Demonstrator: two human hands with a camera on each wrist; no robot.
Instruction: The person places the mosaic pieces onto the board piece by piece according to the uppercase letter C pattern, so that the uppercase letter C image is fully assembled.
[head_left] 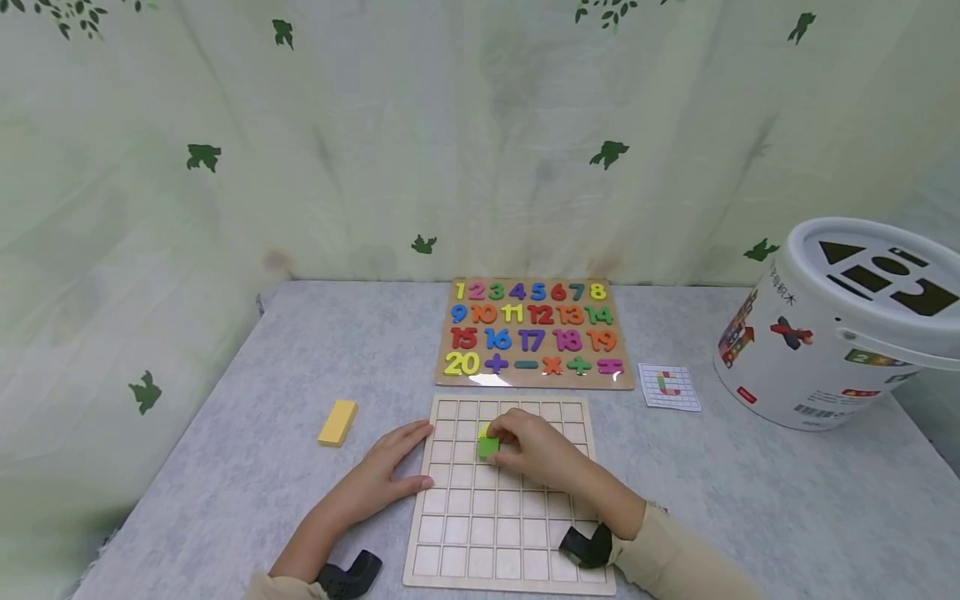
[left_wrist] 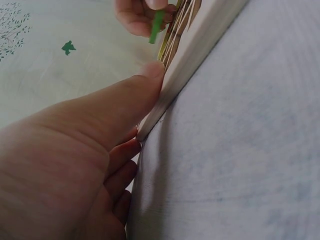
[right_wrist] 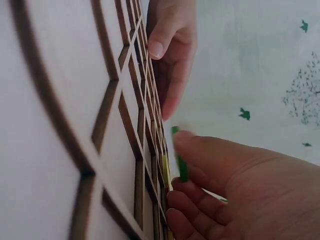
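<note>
1. Green square tile (head_left: 488, 448), pinched by the right hand (head_left: 542, 450) above the pale wooden grid board (head_left: 483, 560).
2. Left hand (head_left: 382, 475), relaxed, touches the board's left edge.
3. Best level the tile before release.

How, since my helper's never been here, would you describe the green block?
Find the wooden grid on the table. Over its far half, the right hand pinches the green block. Its colour sets it apart: the piece beside it is yellow.

hands (head_left: 378, 479) (head_left: 542, 450): 2 | green tile (head_left: 487, 447): 1 | boards (head_left: 484, 530) (head_left: 528, 382): 2 | bucket (head_left: 813, 354): 1 | card (head_left: 686, 390): 1
</note>
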